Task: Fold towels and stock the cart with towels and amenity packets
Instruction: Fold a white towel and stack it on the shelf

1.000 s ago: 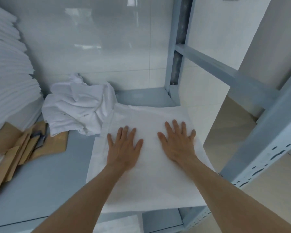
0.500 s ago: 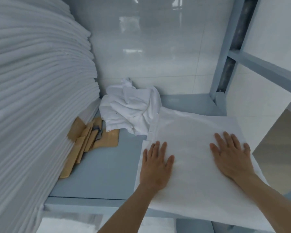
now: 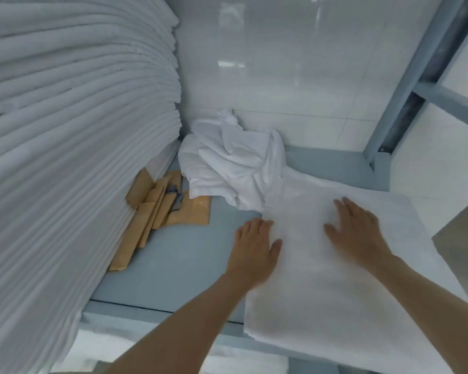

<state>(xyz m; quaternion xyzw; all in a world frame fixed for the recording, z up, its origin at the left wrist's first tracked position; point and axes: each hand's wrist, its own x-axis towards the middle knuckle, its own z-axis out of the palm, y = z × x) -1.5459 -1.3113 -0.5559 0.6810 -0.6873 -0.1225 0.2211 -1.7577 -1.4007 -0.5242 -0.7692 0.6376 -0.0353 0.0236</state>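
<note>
A flat white towel [image 3: 349, 287] lies spread on the grey-blue shelf [image 3: 173, 265], its near edge hanging over the shelf front. My left hand [image 3: 254, 247] lies flat at the towel's left edge, fingers straight, partly on the bare shelf. My right hand [image 3: 354, 230] presses flat on the towel's middle with fingers spread. Behind them sits a crumpled white cloth [image 3: 233, 160]. Brown paper amenity packets [image 3: 160, 211] lie fanned on the shelf to the left.
A tall stack of folded white towels [image 3: 73, 130] fills the left side and overhangs the packets. A white tiled wall [image 3: 281, 63] closes the back. Grey-blue metal shelf uprights [image 3: 416, 85] stand at the right.
My view has swung left, bringing the folded stack into frame. My left hand slid left to the towel's edge; my right hand stays flat on the towel, nearer its middle.
</note>
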